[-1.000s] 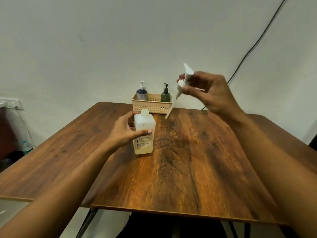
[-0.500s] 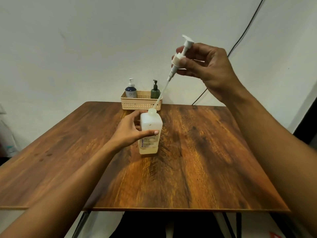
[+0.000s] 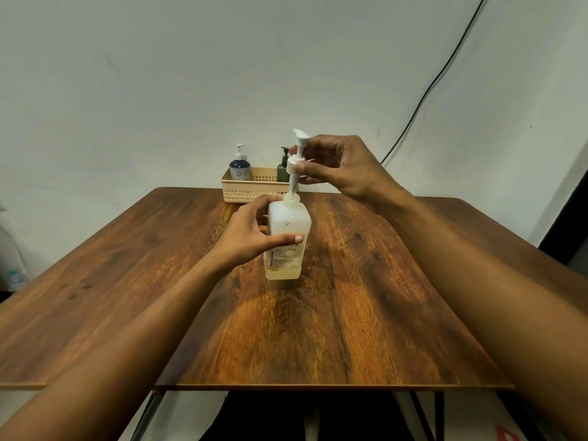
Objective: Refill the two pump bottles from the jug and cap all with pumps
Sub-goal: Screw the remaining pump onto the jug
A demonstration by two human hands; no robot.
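We hold the jug (image 3: 288,249) with our left hand (image 3: 248,240). Its grip is wrapped round the jug's top part, with the thumb on the front. The jug stands upright near the middle of the tabletop (image 3: 350,313). Our right hand (image 3: 343,167) is just above the jug, and its grip pinches the white pump (image 3: 296,154). The pump's tube goes down into the jug's neck. At 12 o'clock, by the far edge, sits a basket (image 3: 251,190). Inside it a blue bottle (image 3: 239,165) stands at 9 o'clock and a green bottle (image 3: 282,169) at 3 o'clock.

Bare forearms (image 3: 133,326) run to the left hand (image 3: 251,238) and right hand (image 3: 345,167); low down sits dark clothing (image 3: 270,415), perhaps trousers.
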